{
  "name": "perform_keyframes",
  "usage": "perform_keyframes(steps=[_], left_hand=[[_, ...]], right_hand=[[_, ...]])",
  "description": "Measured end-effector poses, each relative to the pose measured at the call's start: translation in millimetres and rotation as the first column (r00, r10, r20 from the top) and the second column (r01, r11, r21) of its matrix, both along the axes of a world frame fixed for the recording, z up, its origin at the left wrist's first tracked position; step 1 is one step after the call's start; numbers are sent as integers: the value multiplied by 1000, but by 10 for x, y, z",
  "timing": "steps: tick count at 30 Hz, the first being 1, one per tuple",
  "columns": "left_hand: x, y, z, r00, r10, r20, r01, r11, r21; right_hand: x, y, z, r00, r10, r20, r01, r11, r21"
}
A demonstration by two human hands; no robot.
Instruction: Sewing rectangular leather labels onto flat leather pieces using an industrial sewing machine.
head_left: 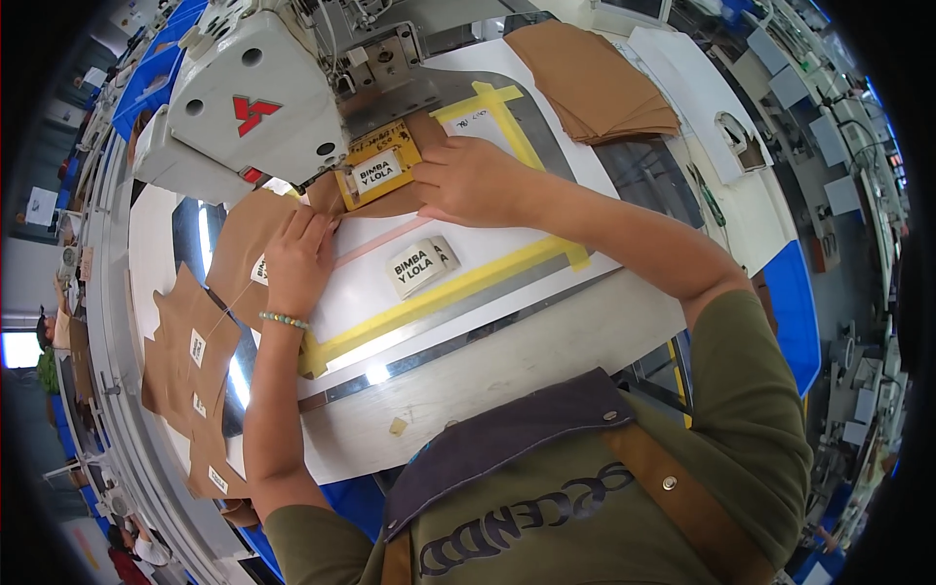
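Observation:
A brown flat piece [395, 206], fabric or leather-like, lies under the sewing machine's head. On top of it is a yellow template [348, 188] with handwriting, framing a white printed label [377, 172]. My left hand [300, 255], wearing a beaded bracelet, has its fingers closed at the piece's near left edge. My right hand [475, 183] grips the right side of the piece with bent fingers, the fingertips against the template's edge. Part of the piece is hidden beneath that hand. Between my wrists, a small stack of white labels [414, 267] sits on the white sheet.
The white sewing machine head [258, 107] stands close at upper left. Yellow tape [429, 304] borders the white sheet. Several brown pieces with labels [190, 341] hang over the left side. A stack of brown pieces [590, 83] lies far right, near green-handled snips [709, 200] and a blue bin [788, 312].

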State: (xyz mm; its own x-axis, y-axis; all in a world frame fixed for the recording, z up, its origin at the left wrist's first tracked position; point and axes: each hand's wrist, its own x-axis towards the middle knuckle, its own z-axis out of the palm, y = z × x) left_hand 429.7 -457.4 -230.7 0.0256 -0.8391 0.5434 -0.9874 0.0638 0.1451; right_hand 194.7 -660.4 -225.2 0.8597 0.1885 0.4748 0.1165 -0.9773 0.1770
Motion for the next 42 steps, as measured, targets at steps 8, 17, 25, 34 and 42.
perform_keyframes(steps=[8,17,25,34,42], left_hand=[[49,559,79,967,-16,252,-33,982,186],[1041,1800,-100,867,362,343,-423,898,121],[962,1716,196,841,407,357,-500,836,226],[103,962,542,975,219,25,-221,962,159],[-863,56,497,917,29,-399,44,984,173]], right_hand=[[-87,42,71,997,75,19,-76,997,25],[-1004,-696,519,852,-511,-116,522,847,104],[-1330,-1039,316,713,-681,-169,697,715,58],[-1150,-1390,675,589,-706,394,497,701,512],[-517,-383,218,987,-156,36,153,986,59]])
